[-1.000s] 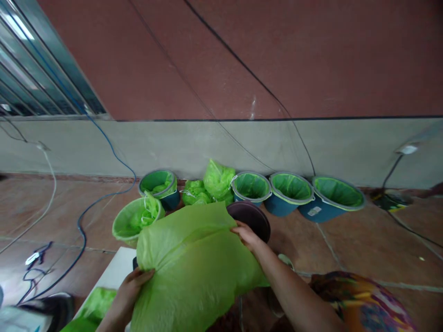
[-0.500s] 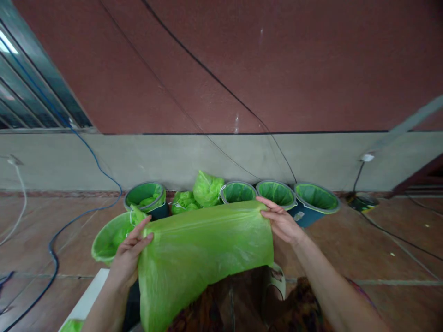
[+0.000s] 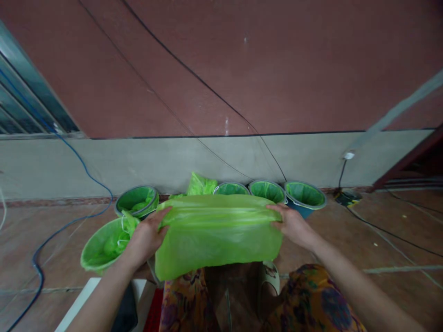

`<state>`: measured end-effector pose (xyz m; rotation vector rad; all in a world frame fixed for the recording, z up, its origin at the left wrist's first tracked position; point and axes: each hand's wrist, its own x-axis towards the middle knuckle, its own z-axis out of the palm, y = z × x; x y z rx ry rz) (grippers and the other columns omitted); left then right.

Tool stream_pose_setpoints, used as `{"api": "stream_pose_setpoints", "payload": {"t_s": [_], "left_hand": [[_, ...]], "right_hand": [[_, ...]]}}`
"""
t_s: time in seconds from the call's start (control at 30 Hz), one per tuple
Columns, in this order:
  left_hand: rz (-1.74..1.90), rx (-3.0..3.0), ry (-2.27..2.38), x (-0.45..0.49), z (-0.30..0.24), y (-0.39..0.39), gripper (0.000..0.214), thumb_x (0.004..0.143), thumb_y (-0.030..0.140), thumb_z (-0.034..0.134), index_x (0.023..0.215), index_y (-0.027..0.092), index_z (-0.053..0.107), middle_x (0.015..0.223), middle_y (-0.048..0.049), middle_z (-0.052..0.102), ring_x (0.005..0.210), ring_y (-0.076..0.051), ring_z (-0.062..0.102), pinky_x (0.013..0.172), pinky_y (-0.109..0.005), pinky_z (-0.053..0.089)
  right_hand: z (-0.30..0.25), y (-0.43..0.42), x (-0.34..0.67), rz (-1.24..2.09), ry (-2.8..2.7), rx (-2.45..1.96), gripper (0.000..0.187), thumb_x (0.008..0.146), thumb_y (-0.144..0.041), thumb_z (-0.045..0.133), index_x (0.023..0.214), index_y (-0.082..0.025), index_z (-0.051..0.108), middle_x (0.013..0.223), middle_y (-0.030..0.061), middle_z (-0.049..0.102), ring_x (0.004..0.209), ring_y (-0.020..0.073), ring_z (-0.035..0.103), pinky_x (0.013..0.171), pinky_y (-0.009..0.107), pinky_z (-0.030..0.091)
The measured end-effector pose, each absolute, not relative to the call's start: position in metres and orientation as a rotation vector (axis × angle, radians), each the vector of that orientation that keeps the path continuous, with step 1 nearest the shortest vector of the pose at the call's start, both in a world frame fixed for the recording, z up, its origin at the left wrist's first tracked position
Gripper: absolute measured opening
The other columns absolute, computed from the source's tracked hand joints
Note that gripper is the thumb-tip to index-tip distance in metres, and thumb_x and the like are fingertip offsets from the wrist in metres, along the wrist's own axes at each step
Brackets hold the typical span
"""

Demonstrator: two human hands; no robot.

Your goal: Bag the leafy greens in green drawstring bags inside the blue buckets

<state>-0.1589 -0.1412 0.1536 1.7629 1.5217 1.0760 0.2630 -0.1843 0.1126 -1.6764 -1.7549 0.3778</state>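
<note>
A large green plastic bag point(image 3: 218, 235) is stretched flat between both hands in front of me. My left hand point(image 3: 147, 237) grips its upper left edge, fingers closed on the plastic. My right hand point(image 3: 292, 226) grips the upper right edge the same way. The bag hangs down over my lap, which is covered in patterned fabric point(image 3: 304, 299). Behind the bag, a row of blue buckets lined with green bags point(image 3: 304, 196) stands along the wall.
A green-lined bucket point(image 3: 102, 242) sits at my left and another point(image 3: 136, 200) behind it. Tied green bags point(image 3: 200, 184) lie between the buckets. A blue cable point(image 3: 62, 221) runs across the tiled floor at left. A white surface point(image 3: 81, 304) is at bottom left.
Both hands have raised the bag and pulled it taut and level. The view has shifted, so the buckets appear farther away.
</note>
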Motion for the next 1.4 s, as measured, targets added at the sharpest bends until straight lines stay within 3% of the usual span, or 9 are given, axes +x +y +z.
{"api": "stream_pose_setpoints", "payload": {"t_s": [0.13, 0.23, 0.4, 0.5, 0.6, 0.7, 0.83, 1.07, 1.4], "left_hand": [[0.901, 2.282, 1.645, -0.162, 0.147, -0.136, 0.028, 0.073, 0.025, 0.058, 0.098, 0.022, 0.071, 0.096, -0.0088, 0.069, 0.104, -0.029, 0.058, 0.103, -0.041, 0.038], [0.957, 2.411, 1.699, -0.169, 0.148, -0.136, 0.019, 0.073, 0.026, 0.057, 0.084, 0.022, 0.072, 0.086, -0.008, 0.065, 0.094, -0.027, 0.059, 0.103, -0.044, 0.036], [1.358, 1.932, 1.542, -0.177, 0.152, -0.139, 0.018, 0.069, 0.035, 0.064, 0.075, 0.019, 0.066, 0.118, -0.0091, 0.059, 0.112, -0.027, 0.054, 0.099, -0.036, 0.041], [1.392, 1.521, 1.402, -0.169, 0.15, -0.142, 0.029, 0.074, 0.046, 0.062, 0.084, 0.019, 0.062, 0.098, -0.0061, 0.065, 0.097, -0.023, 0.06, 0.087, -0.031, 0.046], [1.43, 1.541, 1.646, -0.157, 0.148, -0.146, 0.027, 0.081, 0.046, 0.054, 0.085, 0.019, 0.055, 0.072, -0.0015, 0.058, 0.073, -0.019, 0.057, 0.071, -0.028, 0.044], [1.368, 1.745, 2.044, -0.148, 0.151, -0.146, 0.021, 0.086, 0.039, 0.047, 0.092, 0.019, 0.051, 0.069, -0.0016, 0.054, 0.066, -0.019, 0.054, 0.064, -0.028, 0.039], [1.057, 1.936, 2.113, -0.154, 0.152, -0.136, 0.023, 0.087, 0.035, 0.044, 0.1, 0.017, 0.051, 0.069, -0.0033, 0.058, 0.064, -0.022, 0.057, 0.062, -0.028, 0.039], [0.407, 1.83, 1.893, -0.19, 0.083, -0.132, 0.025, 0.087, 0.035, 0.045, 0.071, 0.018, 0.055, 0.062, -0.002, 0.061, 0.063, -0.018, 0.06, 0.063, -0.027, 0.042], [0.639, 1.727, 2.236, -0.195, -0.016, -0.159, 0.022, 0.091, 0.033, 0.045, 0.084, 0.017, 0.058, 0.071, -0.0079, 0.068, 0.068, -0.02, 0.065, 0.064, -0.026, 0.04]], "right_hand": [[0.112, -0.189, 0.266, 0.197, -1.824, -1.729, 0.029, 0.072, -0.01, 0.053, 0.091, -0.021, 0.073, 0.095, 0.006, 0.066, 0.086, 0.0195, 0.064, 0.083, 0.033, 0.05], [0.112, -0.193, 0.273, 0.183, -1.761, -1.679, 0.021, 0.076, -0.019, 0.054, 0.088, -0.022, 0.072, 0.102, 0.007, 0.064, 0.094, 0.0204, 0.062, 0.089, 0.035, 0.048], [0.109, -0.199, 0.277, 0.41, -1.474, -1.427, 0.018, 0.076, -0.037, 0.062, 0.083, -0.021, 0.068, 0.129, 0.009, 0.056, 0.117, 0.024, 0.053, 0.101, 0.04, 0.039], [0.107, -0.2, 0.262, 0.558, -1.24, -1.348, 0.028, 0.08, -0.046, 0.058, 0.092, -0.021, 0.064, 0.11, 0.0071, 0.066, 0.102, 0.0219, 0.059, 0.089, 0.037, 0.046], [0.111, -0.196, 0.242, 0.348, -1.103, -1.459, 0.035, 0.085, -0.051, 0.048, 0.088, -0.019, 0.06, 0.082, 0.0037, 0.065, 0.079, 0.0196, 0.058, 0.075, 0.033, 0.046], [0.121, -0.191, 0.228, 0.014, -1.119, -1.574, 0.034, 0.09, -0.047, 0.039, 0.083, -0.019, 0.055, 0.075, 0.004, 0.061, 0.073, 0.0193, 0.054, 0.071, 0.032, 0.043], [0.122, -0.184, 0.228, -0.088, -1.275, -1.701, 0.026, 0.092, -0.038, 0.037, 0.082, -0.02, 0.053, 0.066, 0.0023, 0.057, 0.061, 0.018, 0.051, 0.061, 0.028, 0.037], [0.025, -0.177, 0.214, 0.196, -1.578, -2.095, 0.024, 0.093, -0.025, 0.038, 0.085, -0.016, 0.059, 0.074, 0.0077, 0.066, 0.067, 0.0176, 0.06, 0.062, 0.025, 0.037], [-0.077, -0.176, 0.158, 0.443, -1.68, -2.335, 0.031, 0.098, -0.026, 0.032, 0.101, -0.012, 0.059, 0.079, 0.011, 0.069, 0.072, 0.0184, 0.065, 0.06, 0.024, 0.035]]}}
